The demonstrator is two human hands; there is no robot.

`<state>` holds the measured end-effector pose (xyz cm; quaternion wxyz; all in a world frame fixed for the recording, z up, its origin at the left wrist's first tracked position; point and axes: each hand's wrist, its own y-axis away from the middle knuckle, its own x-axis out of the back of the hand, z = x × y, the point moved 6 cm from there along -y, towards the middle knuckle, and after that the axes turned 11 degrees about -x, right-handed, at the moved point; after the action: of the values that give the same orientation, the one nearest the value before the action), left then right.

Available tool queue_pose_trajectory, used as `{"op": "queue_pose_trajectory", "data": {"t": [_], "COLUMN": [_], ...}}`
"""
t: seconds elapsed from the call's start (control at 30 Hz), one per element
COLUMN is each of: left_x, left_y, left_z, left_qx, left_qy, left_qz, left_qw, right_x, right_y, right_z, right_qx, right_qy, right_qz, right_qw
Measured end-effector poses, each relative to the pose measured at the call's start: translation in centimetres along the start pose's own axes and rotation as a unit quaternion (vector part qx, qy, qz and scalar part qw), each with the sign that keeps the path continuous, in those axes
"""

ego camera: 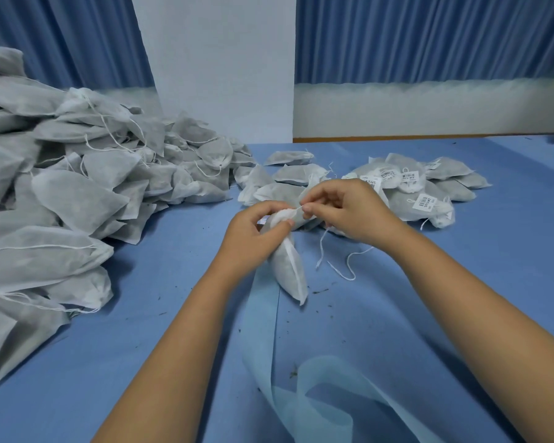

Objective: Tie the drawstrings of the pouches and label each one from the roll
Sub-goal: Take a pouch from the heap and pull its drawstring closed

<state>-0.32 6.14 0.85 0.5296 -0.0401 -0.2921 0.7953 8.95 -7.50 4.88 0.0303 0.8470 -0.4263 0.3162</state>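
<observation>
Mid-table, just in front of the labelled heap (426,201): one pouch (288,266), standing tilted, bottom resting on the table (461,282). Gripped at the gathered neck by the left hand (253,231), curled snugly round it. Pinched in the right hand (346,209), thumb against fingertips: the string (321,247), pulled out from the neck and trailing loose onto the cloth. Judged light and soft (thin nonwoven fabric, loose dark filling), so likely to slump if gripped low. Best taken at the cinched neck, not by the body. Thin and limp, that string; apt to slip, so worth pinching close to the knot. Off to the left, a big pile (77,193), seemingly not yet tied.
</observation>
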Motion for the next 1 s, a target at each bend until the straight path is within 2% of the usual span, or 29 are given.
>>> {"op": "queue_pose_trajectory", "data": {"t": [0.13,0.3,0.53,0.67,0.77,0.9,1.0], "left_x": [-0.4,-1.1,-0.8,-0.3,0.4,1.4,1.6], "left_y": [0.0,0.1,-0.3,-0.4,-0.3,-0.5,-0.4], "left_z": [-0.1,0.5,1.4,1.8,1.8,2.2,3.0], "left_qx": [0.049,0.066,0.065,0.055,0.045,0.013,-0.014], "left_qy": [0.019,0.126,0.260,0.307,0.294,0.149,0.054], "left_qz": [-0.023,-0.045,-0.011,0.017,0.031,0.031,0.010], "left_qw": [0.998,0.989,0.963,0.950,0.954,0.988,0.998], "right_x": [-0.2,-0.1,0.7,0.0,-0.7,-1.2,-0.6], "right_y": [0.2,0.5,0.6,0.9,0.9,1.2,1.5], "right_z": [-0.7,-1.4,-1.3,-1.7,-1.8,-2.5,-3.7], "right_qx": [0.041,0.074,0.073,0.078,0.066,0.076,0.119], "right_qy": [0.026,0.004,-0.058,-0.024,0.012,0.074,0.133], "right_qz": [0.024,0.053,0.109,0.096,0.056,0.011,0.031], "right_qw": [0.999,0.996,0.990,0.992,0.996,0.994,0.984]}}
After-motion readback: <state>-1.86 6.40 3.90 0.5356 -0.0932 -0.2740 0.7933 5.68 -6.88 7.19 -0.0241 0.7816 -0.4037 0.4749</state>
